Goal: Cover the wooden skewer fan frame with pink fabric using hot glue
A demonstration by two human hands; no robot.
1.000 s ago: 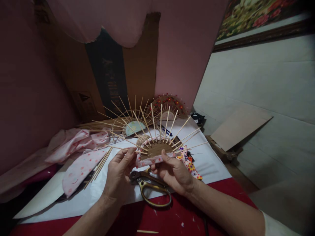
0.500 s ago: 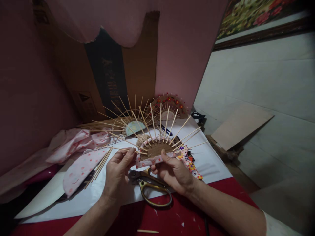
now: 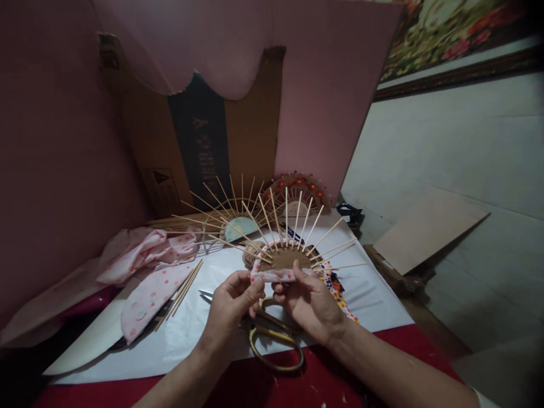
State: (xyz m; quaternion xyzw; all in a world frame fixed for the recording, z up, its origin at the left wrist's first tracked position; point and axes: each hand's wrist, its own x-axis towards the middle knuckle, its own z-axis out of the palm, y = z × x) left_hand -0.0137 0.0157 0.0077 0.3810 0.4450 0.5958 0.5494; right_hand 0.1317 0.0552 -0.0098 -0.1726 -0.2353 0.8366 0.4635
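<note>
The left hand (image 3: 232, 303) is pinching the fabric strip (image 3: 274, 276), the right hand (image 3: 308, 303) is clamping the skewer fan (image 3: 291, 259); the strip, seemingly loose, is risking slipping, and hard tugging is endangering thin skewers

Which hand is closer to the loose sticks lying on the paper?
Left. The left hand is just right of the sticks; the right hand is farther right, past the left one. Both hold the fan.

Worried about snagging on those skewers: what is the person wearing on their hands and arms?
Left hand and right hand are bare: no gloves, no rings or watch showing. Both forearms are uncovered. Only a white sleeve edge shows high on the right arm.
</note>
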